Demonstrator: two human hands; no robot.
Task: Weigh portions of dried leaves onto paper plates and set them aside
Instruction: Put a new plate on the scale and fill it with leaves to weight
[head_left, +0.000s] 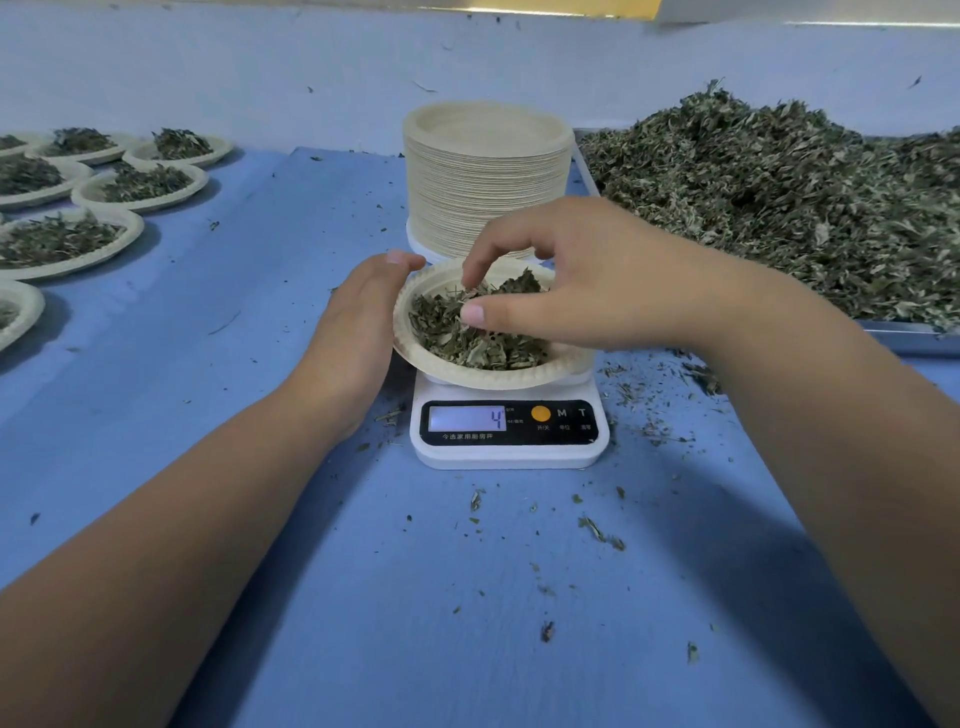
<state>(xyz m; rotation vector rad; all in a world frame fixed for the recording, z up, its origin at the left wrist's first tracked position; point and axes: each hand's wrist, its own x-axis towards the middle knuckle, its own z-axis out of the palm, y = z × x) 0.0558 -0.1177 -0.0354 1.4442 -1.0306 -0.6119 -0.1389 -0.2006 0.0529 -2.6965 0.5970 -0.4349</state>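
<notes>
- While the round beige paper plate sits on the white digital kitchen scale, dried green leaves lie in it.
- The left hand lies against its left rim, thumb on top; the fingers are hidden, so I cannot tell the grip.
- The right hand, fingers curled, pinches some leaves and covers the plate's right side.
- Behind stands a tall stack of empty plates; a large leaf heap lies right, and filled plates lie left.

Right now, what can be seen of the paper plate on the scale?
The paper plate is round, shallow, cream-coloured, with a crimped rim, seemingly pressed pulp. It sits on the white digital scale, which reads 4, and holds a portion of dried leaves. The left hand lies along its left rim; the right hand pinches leaves inside it.
</notes>
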